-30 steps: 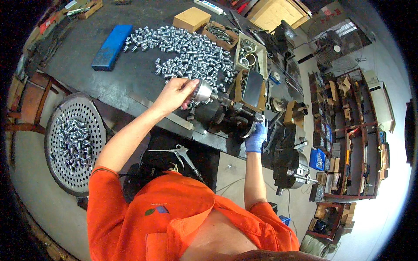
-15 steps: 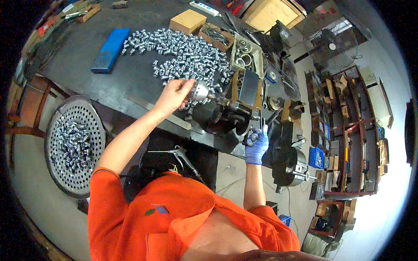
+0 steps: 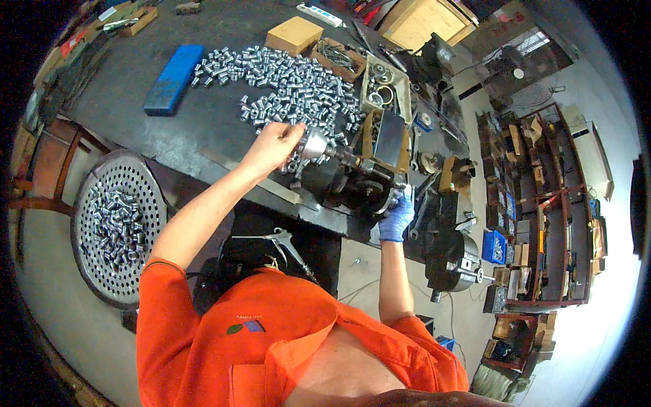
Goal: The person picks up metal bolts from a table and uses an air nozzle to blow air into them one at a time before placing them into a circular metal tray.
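- Silver chuck (image 3: 314, 144) at the left end of the dark bench machine (image 3: 352, 183), near the front edge of the workbench (image 3: 135, 115); the left hand (image 3: 274, 146) is cupped against it, fingers curled narrow around its rim, and whether they pinch a small sleeve there cannot be told.
- Compared with half a second ago, the left hand sits at the same chuck, with almost no shift.
- The right hand (image 3: 397, 217), in a blue glove, is closed on the machine's right end by a lever; a second ago it hung lower and just clear of the machine, so it has come up to grip it.
- Loose metal sleeves (image 3: 298, 88) lie heaped just beyond the chuck, touching the space behind the left fingers.
- A blue flat box (image 3: 174, 78) lies well to the left, with bare bench between it and the heap.
- Right of the heap, open trays (image 3: 383, 85) of rings crowd close to the machine.
- Below the bench edge on the left stands a perforated round basket (image 3: 119, 227) holding more sleeves; an air gun (image 3: 278, 239) hangs near the person's chest.
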Available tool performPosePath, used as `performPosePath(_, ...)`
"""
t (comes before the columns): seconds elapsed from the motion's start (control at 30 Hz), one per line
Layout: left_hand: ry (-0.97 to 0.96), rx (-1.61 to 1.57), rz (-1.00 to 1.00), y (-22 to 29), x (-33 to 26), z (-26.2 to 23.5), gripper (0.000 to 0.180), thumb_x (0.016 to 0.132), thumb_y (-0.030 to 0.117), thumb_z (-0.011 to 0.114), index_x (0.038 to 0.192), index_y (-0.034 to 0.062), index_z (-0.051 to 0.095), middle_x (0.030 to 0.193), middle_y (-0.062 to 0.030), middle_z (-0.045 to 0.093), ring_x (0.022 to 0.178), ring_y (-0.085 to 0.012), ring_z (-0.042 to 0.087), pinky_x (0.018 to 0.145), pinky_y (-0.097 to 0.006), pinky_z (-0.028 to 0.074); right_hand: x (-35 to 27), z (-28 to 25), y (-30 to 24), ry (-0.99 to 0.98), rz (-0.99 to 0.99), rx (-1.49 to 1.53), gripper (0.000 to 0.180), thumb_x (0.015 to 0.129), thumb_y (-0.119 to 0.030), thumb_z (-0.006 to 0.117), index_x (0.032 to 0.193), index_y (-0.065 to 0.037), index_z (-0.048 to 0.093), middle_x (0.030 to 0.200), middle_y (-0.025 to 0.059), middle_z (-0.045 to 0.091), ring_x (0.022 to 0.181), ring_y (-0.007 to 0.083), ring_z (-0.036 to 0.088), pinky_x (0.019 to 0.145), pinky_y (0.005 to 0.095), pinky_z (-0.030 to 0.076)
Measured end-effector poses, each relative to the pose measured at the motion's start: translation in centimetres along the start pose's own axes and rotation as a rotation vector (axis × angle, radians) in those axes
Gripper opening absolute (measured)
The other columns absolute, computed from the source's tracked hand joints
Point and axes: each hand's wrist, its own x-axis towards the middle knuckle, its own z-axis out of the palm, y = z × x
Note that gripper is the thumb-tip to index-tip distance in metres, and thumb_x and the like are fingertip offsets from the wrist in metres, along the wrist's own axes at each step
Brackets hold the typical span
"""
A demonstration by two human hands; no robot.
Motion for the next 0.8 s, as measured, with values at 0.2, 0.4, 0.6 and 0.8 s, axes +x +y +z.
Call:
performPosePath(0.2,0.083,0.138,0.173,-0.8,0.4,0.2,0.045,0.089,0.034,0.050,0.065,-0.0045,0.053,0.051,-0.0069,0.048,0.047,-0.0144,0.039,0.047,-0.032,0.033,-1.5,-0.8,-0.9,0.067,0.003,0.003,0.030,0.088,-0.035,0.053,0.069,-0.012,0.050,0.053,-0.0041,0.044,0.042,0.0046,0.037,0.032,0.0198,0.024)
performPosePath(0.4,0.117,0.220,0.194,-0.8,-0.1,0.4,0.043,0.089,0.033,0.050,0.070,-0.0048,0.056,0.052,-0.0112,0.049,0.049,-0.0167,0.042,0.049,-0.035,0.035,-3.9,-2.1,-3.3,-0.187,-0.028,0.127,0.034,0.089,-0.033,0.050,0.077,-0.002,0.056,0.055,0.0009,0.047,0.039,0.0077,0.038,0.031,0.0213,0.028)
performPosePath(0.6,0.092,0.144,0.143,-0.3,-0.3,0.4,0.042,0.089,0.032,0.050,0.071,-0.0055,0.057,0.052,-0.0076,0.049,0.050,-0.0124,0.041,0.049,-0.033,0.035,-2.4,-2.0,-2.2,-0.051,0.033,0.116,0.040,0.087,-0.040,0.051,0.068,-0.006,0.055,0.049,-0.0012,0.040,0.037,0.0061,0.033,0.030,0.0199,0.023)
performPosePath(0.8,-0.001,0.009,0.019,0.2,-0.1,0.0,0.042,0.088,0.032,0.052,0.064,-0.0007,0.053,0.051,-0.0004,0.047,0.044,-0.0072,0.038,0.041,-0.026,0.031,3.0,-1.8,1.0,0.037,0.040,-0.041,0.019,0.086,-0.026,0.054,0.086,-0.008,0.061,0.074,0.0024,0.059,0.057,0.0139,0.053,0.053,0.0266,0.041)
